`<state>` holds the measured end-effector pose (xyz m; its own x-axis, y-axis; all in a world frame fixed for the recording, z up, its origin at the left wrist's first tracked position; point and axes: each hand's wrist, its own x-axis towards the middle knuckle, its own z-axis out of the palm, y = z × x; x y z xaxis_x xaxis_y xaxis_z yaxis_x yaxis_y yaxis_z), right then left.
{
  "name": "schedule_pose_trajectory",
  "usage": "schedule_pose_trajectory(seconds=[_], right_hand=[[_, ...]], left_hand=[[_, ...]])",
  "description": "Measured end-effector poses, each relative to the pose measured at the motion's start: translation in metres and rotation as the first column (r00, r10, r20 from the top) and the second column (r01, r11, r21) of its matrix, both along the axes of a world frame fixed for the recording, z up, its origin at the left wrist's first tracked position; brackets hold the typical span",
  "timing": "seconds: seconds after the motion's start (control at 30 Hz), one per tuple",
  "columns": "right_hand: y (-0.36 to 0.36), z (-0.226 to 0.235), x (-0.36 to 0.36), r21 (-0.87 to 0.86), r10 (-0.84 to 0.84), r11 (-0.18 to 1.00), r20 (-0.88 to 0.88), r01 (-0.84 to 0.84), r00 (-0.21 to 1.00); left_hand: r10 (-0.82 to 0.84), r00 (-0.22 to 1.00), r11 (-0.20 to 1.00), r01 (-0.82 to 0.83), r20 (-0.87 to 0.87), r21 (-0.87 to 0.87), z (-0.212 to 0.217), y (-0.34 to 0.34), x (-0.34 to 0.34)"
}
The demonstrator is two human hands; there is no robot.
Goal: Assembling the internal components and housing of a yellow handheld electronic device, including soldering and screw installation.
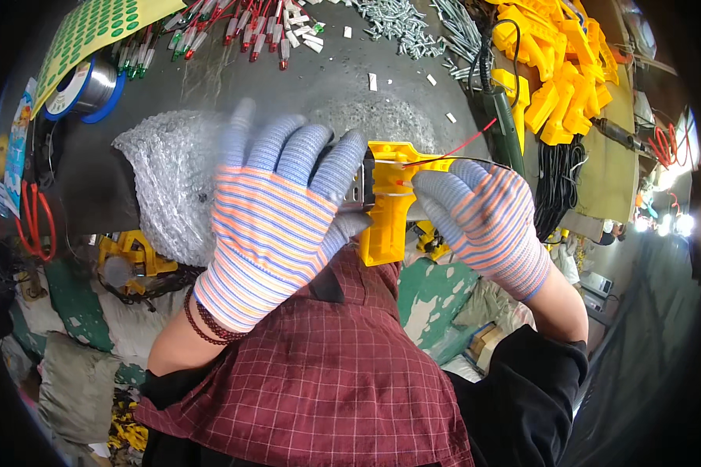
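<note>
Both my hands wear striped knit gloves with grey-blue fingers. My left hand [276,210] curls its fingers and thumb around the black end piece [358,187] of a yellow plastic housing [387,229], shaped like a pistol grip, at the table's near edge. On the housing's other side, my right hand [479,214] has thumb and fingers pinched together over its open inside. What those fingertips hold, if anything, is hidden. A red wire [461,146] and a black wire [444,158] run out of the housing to the right, above my right hand.
Bubble wrap [167,183] lies left of my hand. Behind are a solder spool [86,89], small red and green lights with wires [253,35], and screws [401,27]. At right are a green-handled tool [502,128], yellow housings [572,86] and bundled black cables [561,175].
</note>
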<state>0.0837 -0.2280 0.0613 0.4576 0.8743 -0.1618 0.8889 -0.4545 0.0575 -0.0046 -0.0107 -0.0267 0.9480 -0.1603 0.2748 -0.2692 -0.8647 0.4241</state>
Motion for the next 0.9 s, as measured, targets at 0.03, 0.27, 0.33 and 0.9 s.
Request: schedule_pose_trajectory(seconds=[0.03, 0.27, 0.33, 0.9], right_hand=[[0.007, 0.001, 0.000, -0.032, 0.019, 0.999, 0.028, -0.018, 0.999], [0.001, -0.017, 0.007, -0.025, 0.029, 0.999, -0.030, -0.030, 0.999], [0.004, -0.022, 0.004, 0.002, -0.184, 0.982, -0.231, 0.190, 0.955], [0.005, -0.013, 0.037, -0.182, -0.500, 0.847, -0.590, 0.499, 0.634]], left_hand=[[-0.005, 1.000, 1.000, 0.005, -0.001, -0.015, -0.001, 0.000, 0.000], [-0.012, 0.999, 0.995, 0.009, -0.035, -0.098, 0.002, 0.002, 0.002], [-0.012, 1.000, 0.994, 0.010, -0.024, -0.106, 0.000, 0.002, 0.002], [-0.001, 1.000, 0.992, 0.004, 0.027, -0.127, -0.003, 0.006, 0.002]])
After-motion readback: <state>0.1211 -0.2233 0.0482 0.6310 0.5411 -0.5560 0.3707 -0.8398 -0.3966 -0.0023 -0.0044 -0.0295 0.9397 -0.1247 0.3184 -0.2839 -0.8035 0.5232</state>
